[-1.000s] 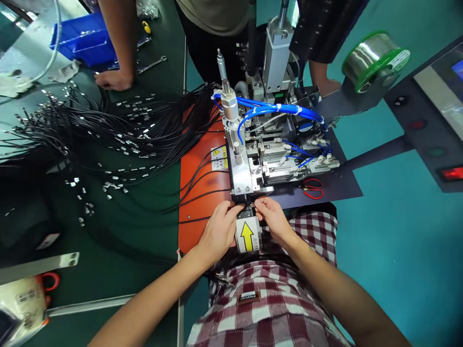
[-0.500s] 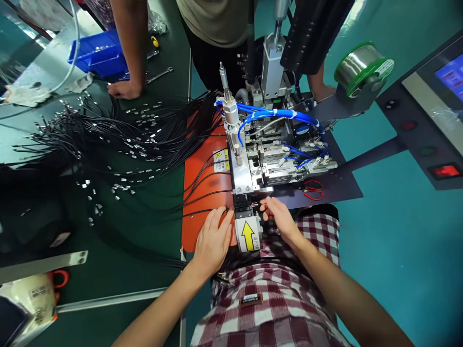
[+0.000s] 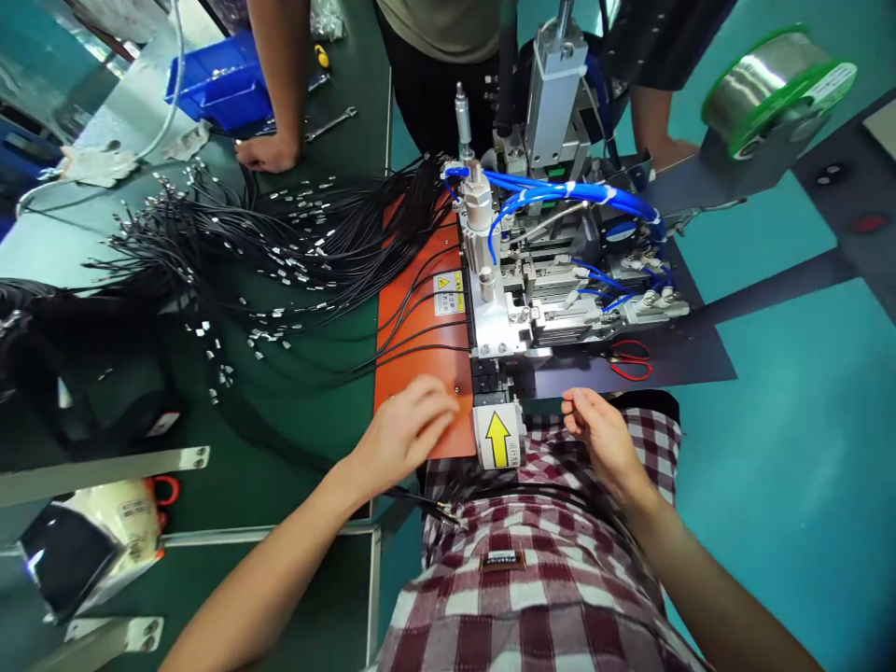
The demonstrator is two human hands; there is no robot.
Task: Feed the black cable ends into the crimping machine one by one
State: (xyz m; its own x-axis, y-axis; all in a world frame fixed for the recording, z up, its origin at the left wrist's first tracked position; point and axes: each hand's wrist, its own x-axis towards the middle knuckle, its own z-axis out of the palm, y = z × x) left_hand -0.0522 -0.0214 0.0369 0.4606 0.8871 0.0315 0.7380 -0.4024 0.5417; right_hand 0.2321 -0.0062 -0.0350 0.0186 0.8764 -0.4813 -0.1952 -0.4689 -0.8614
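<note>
My left hand (image 3: 410, 425) hovers over the front of the orange plate (image 3: 420, 373), slightly blurred, with its fingers loosely stretched and no object visible in it. To the right of the white block with a yellow arrow (image 3: 498, 437), my right hand (image 3: 603, 431) is raised above my lap. Its fingers are curled into a pinch; whether something small is between them I cannot make out. Several black cables (image 3: 427, 329) run across the plate into the left side of the metal machine (image 3: 500, 322). A few cable ends (image 3: 444, 511) lie across my lap.
Bundles of black cables with metal tips (image 3: 294, 233) cover the table at left. Red-handled scissors (image 3: 630, 360) lie right of the machine, below a solder wire spool (image 3: 770, 89). Another person's hand (image 3: 270, 152) rests near a blue bin (image 3: 224, 82) and a wrench (image 3: 332, 123).
My left hand has lifted off the cable at the plate's front edge. My right hand has drawn away from the machine to the right. The camera view has shifted.
</note>
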